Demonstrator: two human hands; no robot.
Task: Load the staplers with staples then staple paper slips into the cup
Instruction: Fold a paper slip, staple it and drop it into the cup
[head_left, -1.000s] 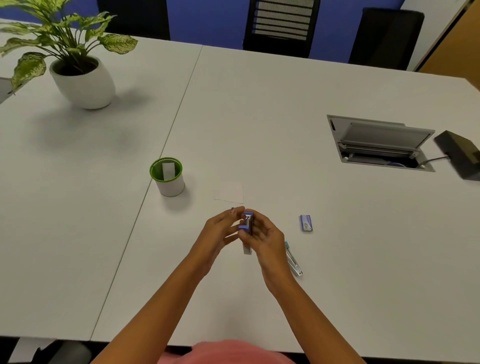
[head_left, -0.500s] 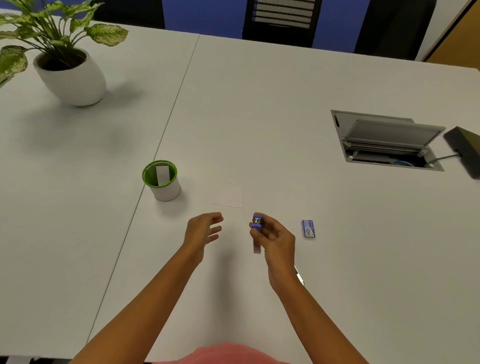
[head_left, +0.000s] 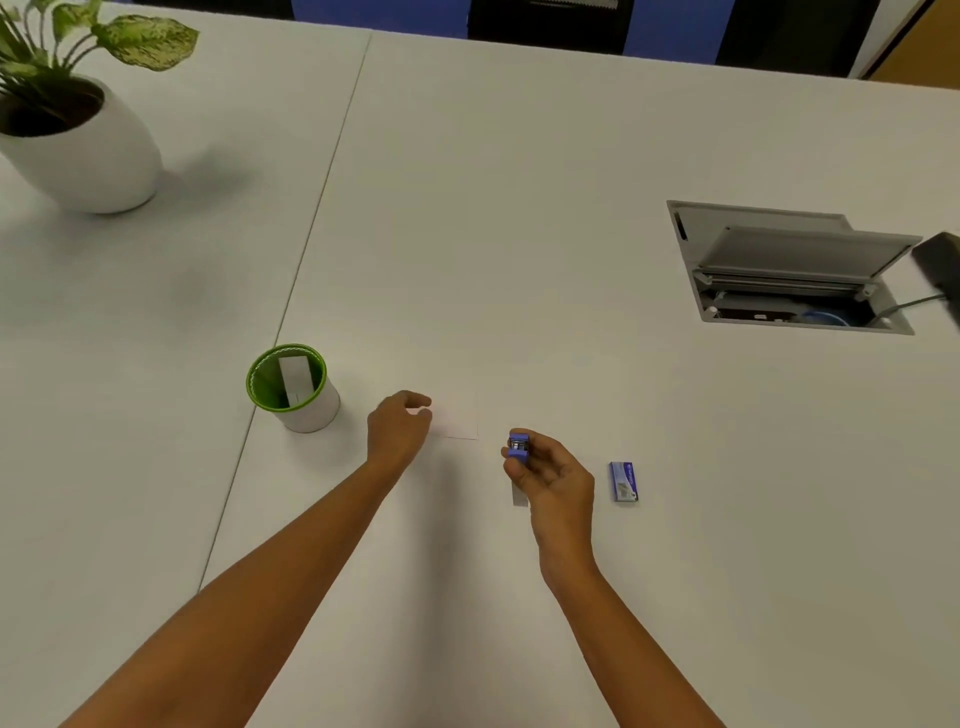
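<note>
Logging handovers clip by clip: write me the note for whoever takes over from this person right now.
Left hand: loosely curled, holding nothing, at the left edge of the paper slip lying on the table; contact unclear.
Right hand: grips the purple stapler.
Staple box lies to its right. Cup stands to the left, with a white slip inside.
Done: one slip is in the cup. Whether the stapler is loaded cannot be told.
Left: staple the paper slip and drop it into the cup.

A white bench (head_left: 519, 182) carries a potted plant (head_left: 88, 156) at far left, and an open cable hatch (head_left: 789, 249) sits at right beside a black device (head_left: 941, 267).
</note>
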